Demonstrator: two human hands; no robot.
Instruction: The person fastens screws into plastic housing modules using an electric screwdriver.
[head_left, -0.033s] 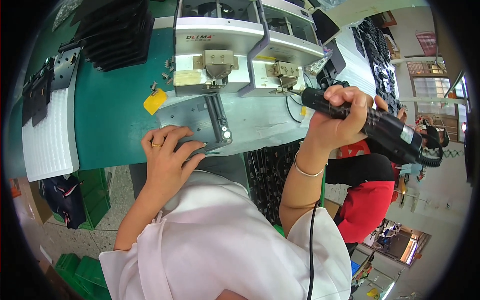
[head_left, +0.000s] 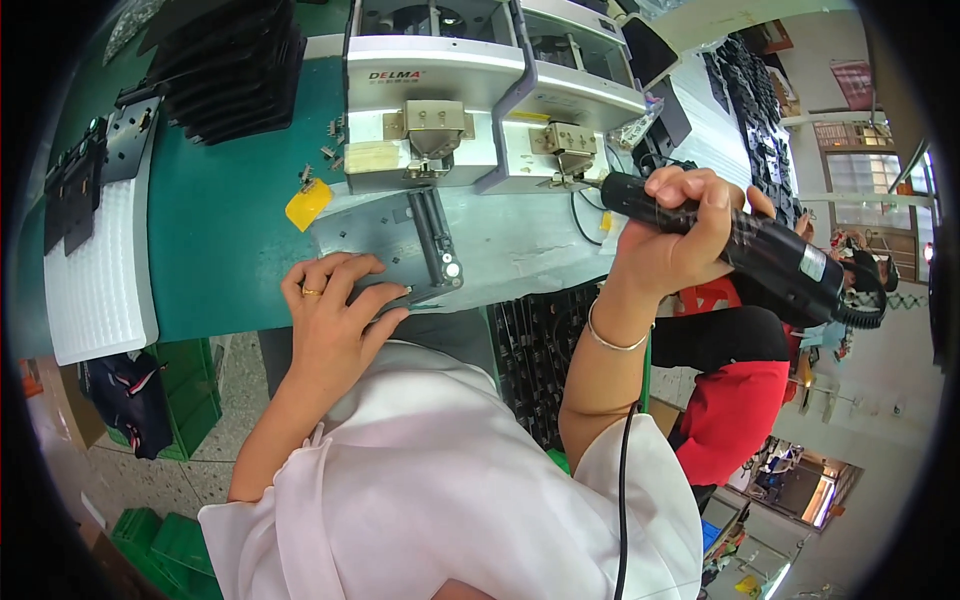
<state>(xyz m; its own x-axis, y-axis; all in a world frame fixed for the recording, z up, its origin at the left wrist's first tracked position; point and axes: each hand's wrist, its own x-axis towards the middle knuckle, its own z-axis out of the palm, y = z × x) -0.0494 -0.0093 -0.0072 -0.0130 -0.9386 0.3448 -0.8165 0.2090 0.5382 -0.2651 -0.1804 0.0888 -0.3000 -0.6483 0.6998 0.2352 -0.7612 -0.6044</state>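
My right hand [head_left: 690, 225] is wrapped round a black electric screwdriver [head_left: 780, 262], held nearly level above the bench's right part. Its thin bit points left to the outlet of the right-hand screw feeder [head_left: 575, 150]; whether a screw sits on the bit is too small to tell. My left hand [head_left: 338, 300] rests with fingers bent and apart on the near edge of a dark grey flat panel [head_left: 375, 232]. By its index fingertip is a tiny silver piece [head_left: 407, 289]. A black hinge-like bar [head_left: 434, 235] lies along the panel's right side.
A second screw feeder [head_left: 430, 130] stands behind the panel. Left of it lie a yellow tag [head_left: 308, 205] and small metal parts [head_left: 333, 150]. Black panels [head_left: 225, 70] are stacked at the far left, near white foam sheets [head_left: 100, 270]. A person in red [head_left: 735, 420] sits at right.
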